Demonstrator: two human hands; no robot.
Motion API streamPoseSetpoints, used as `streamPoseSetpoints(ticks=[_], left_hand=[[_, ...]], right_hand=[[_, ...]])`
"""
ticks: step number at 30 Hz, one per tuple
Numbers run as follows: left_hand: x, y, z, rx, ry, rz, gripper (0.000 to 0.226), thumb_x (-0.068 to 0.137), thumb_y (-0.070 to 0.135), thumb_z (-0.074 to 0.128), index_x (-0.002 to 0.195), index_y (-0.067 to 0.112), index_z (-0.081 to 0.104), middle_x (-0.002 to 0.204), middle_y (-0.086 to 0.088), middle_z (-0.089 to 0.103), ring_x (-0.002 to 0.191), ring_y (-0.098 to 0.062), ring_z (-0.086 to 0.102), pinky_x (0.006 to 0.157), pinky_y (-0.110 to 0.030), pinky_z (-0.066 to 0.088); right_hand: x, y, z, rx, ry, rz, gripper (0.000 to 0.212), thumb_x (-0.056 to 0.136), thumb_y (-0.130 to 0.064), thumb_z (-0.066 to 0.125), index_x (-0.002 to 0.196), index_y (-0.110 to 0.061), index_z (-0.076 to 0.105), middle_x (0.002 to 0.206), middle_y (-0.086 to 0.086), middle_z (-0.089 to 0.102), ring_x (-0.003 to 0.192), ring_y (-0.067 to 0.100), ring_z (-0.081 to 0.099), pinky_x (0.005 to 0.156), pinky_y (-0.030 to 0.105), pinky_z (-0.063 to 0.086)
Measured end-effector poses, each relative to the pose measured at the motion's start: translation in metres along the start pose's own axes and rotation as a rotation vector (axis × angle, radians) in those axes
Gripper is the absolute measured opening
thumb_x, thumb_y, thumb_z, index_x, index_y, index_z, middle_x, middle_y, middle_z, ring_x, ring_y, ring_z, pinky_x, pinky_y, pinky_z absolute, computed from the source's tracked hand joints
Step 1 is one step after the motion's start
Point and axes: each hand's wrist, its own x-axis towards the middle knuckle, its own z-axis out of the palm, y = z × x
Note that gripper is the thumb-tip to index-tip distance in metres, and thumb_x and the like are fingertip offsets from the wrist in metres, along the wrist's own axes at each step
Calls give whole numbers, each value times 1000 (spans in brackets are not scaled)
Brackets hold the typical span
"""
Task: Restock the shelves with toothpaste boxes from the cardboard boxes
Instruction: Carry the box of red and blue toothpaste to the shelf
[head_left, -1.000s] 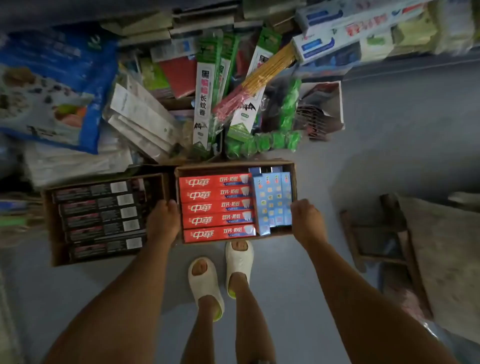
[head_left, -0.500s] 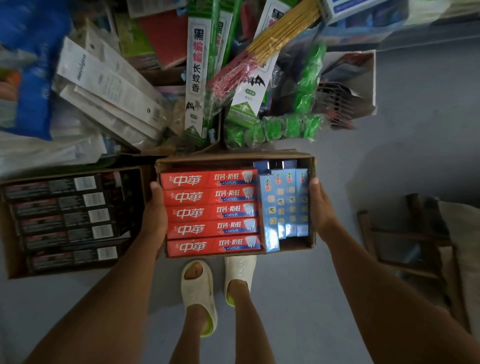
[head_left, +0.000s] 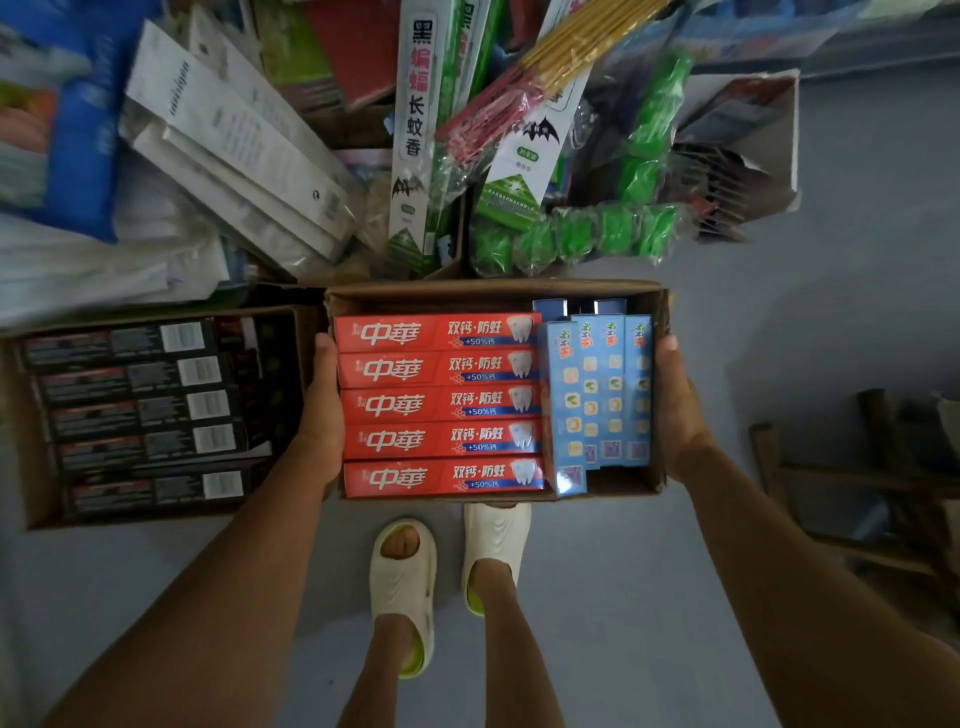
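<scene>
Landmark: the open cardboard box (head_left: 498, 293), being held above the floor (head_left: 597, 597), over two feet in pale slippers (head_left: 402, 587).
Red boxes: five red toothpaste boxes (head_left: 439, 402) are lying flat in a stack-like row, filling the left part of the cardboard box.
Blue boxes: four light blue boxes (head_left: 597, 395) are standing side by side in its right part; two darker box ends are showing behind them.
Left hand (head_left: 322, 410): pressing against the cardboard box's left wall, thumb lying along the rim, other fingers hidden.
Right hand (head_left: 675, 410): gripping its right wall, thumb over the rim.
Hands: apart, clamping the cardboard box between them.
Second carton (head_left: 31, 457): sitting left of the cardboard box, holding five dark boxes (head_left: 145, 410).
Beyond the cardboard box: mixed packaged goods are piling up.
</scene>
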Motion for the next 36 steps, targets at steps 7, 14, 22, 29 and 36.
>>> streamPoseSetpoints(ticks=[7, 14, 22, 29, 36], left_hand=[[-41, 24, 5, 30, -7, 22, 86, 79, 79, 29, 127, 15, 60, 116, -19, 68, 106, -36, 65, 94, -55, 50], [-118, 55, 12, 167, -77, 127, 77, 85, 74, 25, 124, 19, 61, 107, -14, 72, 96, -30, 70, 78, -44, 57], [-244, 76, 25, 380, -212, 161, 91, 64, 92, 35, 113, 22, 67, 101, -13, 73, 91, -32, 71, 83, -52, 56], [-360, 57, 67, 640, -398, 205, 67, 95, 65, 17, 92, 19, 65, 64, -2, 73, 57, -17, 71, 52, -29, 56], [-463, -9, 144, 911, -599, 248, 68, 95, 65, 20, 98, 16, 68, 74, -7, 75, 63, -21, 72, 64, -38, 59]], right_hand=[[-43, -7, -13, 64, -5, 21, 100, 54, -94, 48, 118, -19, 66, 106, 14, 73, 95, 36, 70, 86, 58, 53], [-129, -22, -42, 174, 17, -40, 100, 55, -91, 53, 121, -16, 64, 109, 15, 71, 98, 39, 69, 88, 61, 51], [-285, 4, -85, 418, 172, -62, 89, 67, -83, 47, 119, -13, 64, 107, 15, 72, 99, 38, 68, 90, 56, 53], [-425, 73, -131, 682, 353, -31, 94, 57, -90, 56, 117, -18, 67, 111, 15, 71, 100, 38, 68, 92, 60, 50], [-536, 171, -181, 941, 528, -33, 70, 86, -72, 40, 112, -13, 68, 102, 15, 73, 93, 36, 71, 84, 52, 56]])
